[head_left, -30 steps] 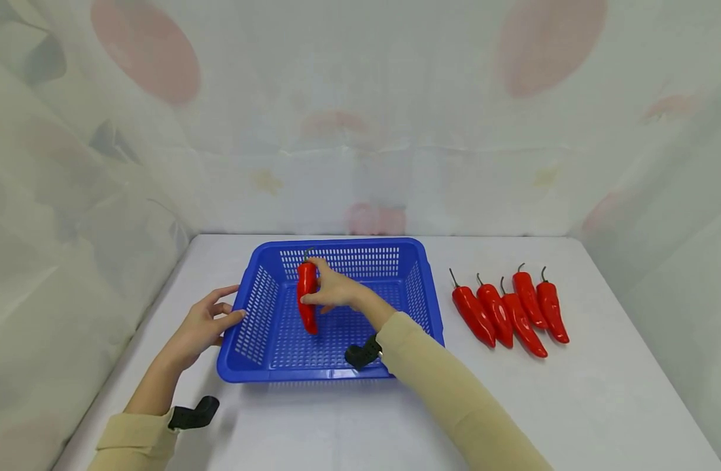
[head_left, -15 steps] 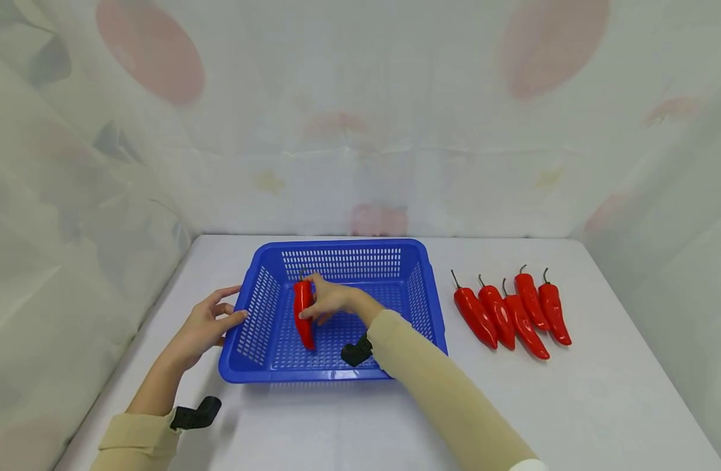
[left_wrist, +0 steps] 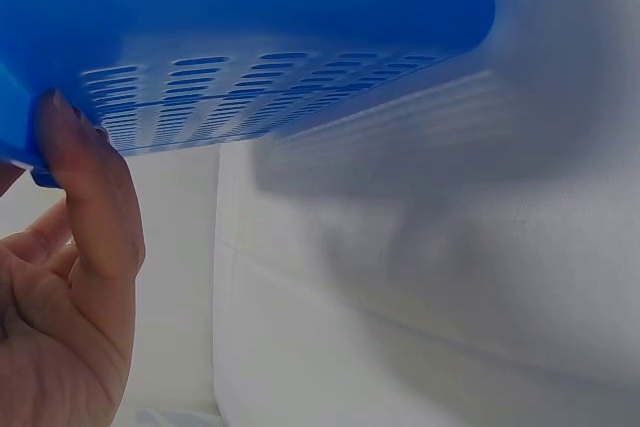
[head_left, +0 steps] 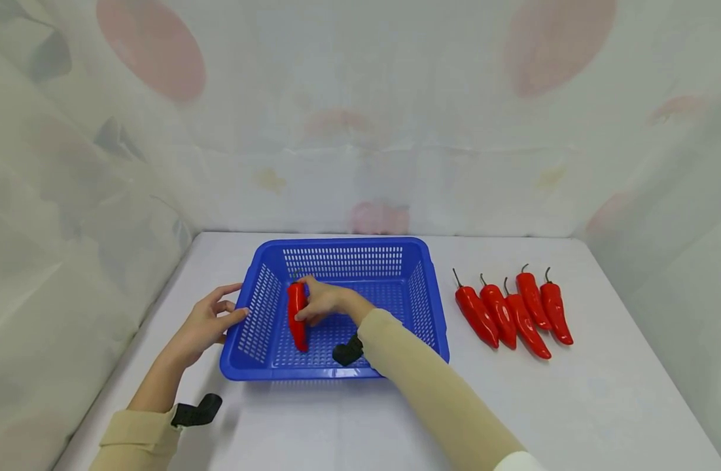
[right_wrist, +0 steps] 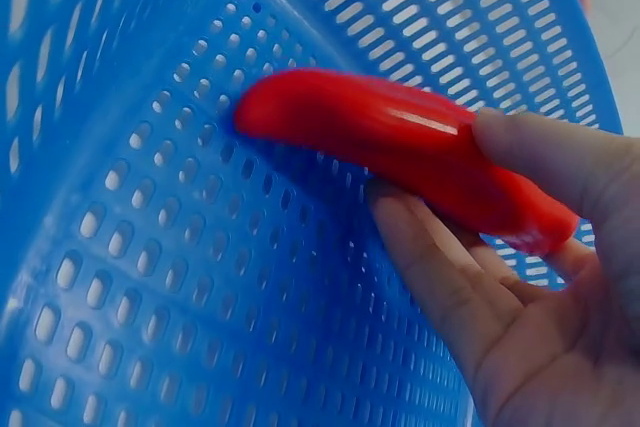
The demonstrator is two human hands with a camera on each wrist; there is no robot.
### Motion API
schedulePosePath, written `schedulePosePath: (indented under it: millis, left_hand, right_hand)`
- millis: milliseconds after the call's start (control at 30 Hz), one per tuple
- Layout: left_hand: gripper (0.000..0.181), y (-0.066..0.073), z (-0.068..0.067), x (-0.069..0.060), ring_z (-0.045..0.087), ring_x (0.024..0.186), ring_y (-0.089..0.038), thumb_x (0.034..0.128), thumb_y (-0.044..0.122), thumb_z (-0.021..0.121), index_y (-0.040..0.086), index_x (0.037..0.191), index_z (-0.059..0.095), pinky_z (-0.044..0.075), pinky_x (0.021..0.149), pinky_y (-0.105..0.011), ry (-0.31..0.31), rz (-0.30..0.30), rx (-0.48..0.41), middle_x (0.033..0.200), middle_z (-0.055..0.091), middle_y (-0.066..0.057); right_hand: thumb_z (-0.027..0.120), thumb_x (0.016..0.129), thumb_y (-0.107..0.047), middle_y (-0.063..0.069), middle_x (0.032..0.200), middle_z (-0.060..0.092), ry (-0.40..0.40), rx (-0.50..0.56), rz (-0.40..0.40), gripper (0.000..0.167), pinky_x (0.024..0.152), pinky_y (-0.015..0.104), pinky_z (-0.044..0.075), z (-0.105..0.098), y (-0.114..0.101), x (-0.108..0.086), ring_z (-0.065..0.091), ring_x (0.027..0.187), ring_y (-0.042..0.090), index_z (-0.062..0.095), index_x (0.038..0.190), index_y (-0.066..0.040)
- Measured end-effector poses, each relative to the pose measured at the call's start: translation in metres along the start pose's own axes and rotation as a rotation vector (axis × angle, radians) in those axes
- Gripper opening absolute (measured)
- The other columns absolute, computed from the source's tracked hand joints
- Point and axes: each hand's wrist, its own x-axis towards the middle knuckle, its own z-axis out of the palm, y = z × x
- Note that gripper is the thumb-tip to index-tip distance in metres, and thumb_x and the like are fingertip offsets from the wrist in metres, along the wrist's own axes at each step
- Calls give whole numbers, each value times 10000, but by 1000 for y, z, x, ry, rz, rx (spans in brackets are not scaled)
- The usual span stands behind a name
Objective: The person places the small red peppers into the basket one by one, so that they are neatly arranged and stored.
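A long red chili pepper [head_left: 294, 306] with a green stem is inside the blue basket [head_left: 278, 375], near its left wall. My right hand [head_left: 328, 302] holds it between thumb and fingers. In the right wrist view the pepper [right_wrist: 340, 112] lies slanted, its tip close to the perforated basket floor; whether it touches is hard to tell. My left hand [head_left: 204, 327] grips the basket's left rim, thumb on the edge. In the left wrist view the fingers of the left hand [left_wrist: 95, 237] lie against the basket's slotted outer wall [left_wrist: 250, 97].
Several red peppers [head_left: 504, 314] lie side by side on the white table [head_left: 608, 399], right of the basket. A patterned pale curtain [head_left: 360, 163] stands behind the table and along both sides. Dark wrist mounts [head_left: 349, 351] sit at the cuffs.
My right hand has lowered the pepper into the basket and shifted it slightly left. The left hand stays on the rim, and the peppers on the table have not moved.
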Motion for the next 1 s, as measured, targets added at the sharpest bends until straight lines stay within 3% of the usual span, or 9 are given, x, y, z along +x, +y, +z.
schedulePosePath:
  millis: [300, 700, 1000]
  left_hand:
    - [694, -1, -1, 1, 654, 735, -256, 897, 253, 600, 112, 1455, 213, 570, 620, -401, 4, -3, 14, 969, 520, -232]
    - [682, 0, 0, 0, 656, 720, -254, 896, 248, 602, 129, 1454, 229, 569, 612, -401, 7, -5, 11, 967, 520, -233]
    - [684, 1, 1, 0, 658, 719, -252, 892, 253, 608, 120, 1449, 234, 569, 609, -399, 15, -8, 30, 968, 520, -235]
  right_hand:
    - [669, 827, -75, 148, 1052, 571, -66, -53, 44, 785, 828, 396, 531, 5, -1, 6, 645, 894, 298, 145, 1408, -139]
    - [691, 826, -192, 110, 962, 557, -51, -198, 83, 789, 732, 359, 560, 12, 1, 8, 651, 802, 291, 182, 1427, -144]
    - [675, 838, -187, 90, 891, 599, -94, -227, 99, 743, 719, 340, 558, 15, 0, 10, 638, 749, 248, 207, 1410, -110]
